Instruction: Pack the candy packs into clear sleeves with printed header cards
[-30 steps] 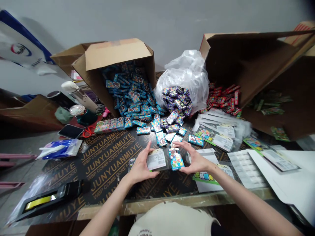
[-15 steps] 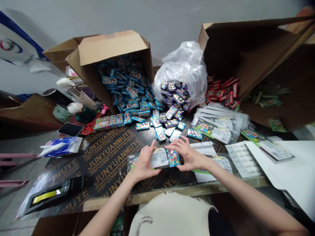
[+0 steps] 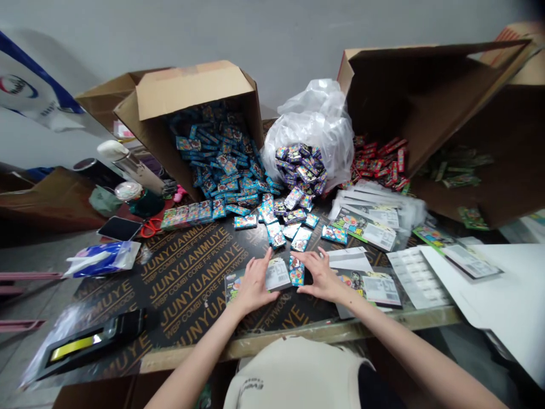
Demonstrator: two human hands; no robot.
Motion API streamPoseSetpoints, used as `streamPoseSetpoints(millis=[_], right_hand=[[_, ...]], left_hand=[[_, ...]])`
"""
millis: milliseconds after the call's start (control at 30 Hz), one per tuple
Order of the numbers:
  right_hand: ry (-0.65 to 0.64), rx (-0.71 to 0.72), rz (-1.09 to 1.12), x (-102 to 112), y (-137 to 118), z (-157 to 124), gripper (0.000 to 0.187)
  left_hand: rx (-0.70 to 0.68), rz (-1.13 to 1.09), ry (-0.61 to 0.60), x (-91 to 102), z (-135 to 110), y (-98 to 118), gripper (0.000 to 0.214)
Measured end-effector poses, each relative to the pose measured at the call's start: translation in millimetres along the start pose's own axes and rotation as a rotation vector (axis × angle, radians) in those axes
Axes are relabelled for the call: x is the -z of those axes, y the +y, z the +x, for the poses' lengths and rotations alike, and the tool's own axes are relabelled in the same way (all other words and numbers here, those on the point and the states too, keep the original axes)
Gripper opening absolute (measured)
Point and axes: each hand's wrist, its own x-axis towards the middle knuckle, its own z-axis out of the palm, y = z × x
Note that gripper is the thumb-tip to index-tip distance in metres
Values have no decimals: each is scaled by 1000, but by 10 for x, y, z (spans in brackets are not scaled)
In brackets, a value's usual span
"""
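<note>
Blue packet (image 3: 297, 272) sits between the right hand's (image 3: 320, 278) thumb and fingertips, parted about its length and seemingly pinching it lightly by the ends. Left hand's (image 3: 254, 284) fingers straddle the printed pack (image 3: 279, 275), spread pretty wide; can't tell if they're actually gripping. I'd go easy on the pressure, fingers low, edges square.

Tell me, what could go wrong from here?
The small blue box at the fingers of the right hand might slip askew. Loose blue and purple boxes lying just ahead could get bumped. The printed packet near the front edge of the table might slide off if the right forearm brushes it.
</note>
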Motion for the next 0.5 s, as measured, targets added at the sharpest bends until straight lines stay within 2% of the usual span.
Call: streamPoseSetpoints(millis=[167, 267, 367, 433, 500], right_hand=[[5, -62, 151, -209, 81, -64, 80], [-38, -11, 189, -205, 130, -6, 78], [-97, 44, 181, -162, 121, 35, 85], [-45, -6, 160, -164, 61, 12, 91], [97, -160, 150, -214, -27, -46, 87]], left_hand=[[-22, 0, 1, -48, -14, -56, 110], [-44, -12, -16, -30, -18, -53, 112], [-57, -21, -22, -22, -20, -64, 111], [-39, -28, -6, -22, -17, -75, 112], [-8, -30, 23, -22, -10, -80, 112]])
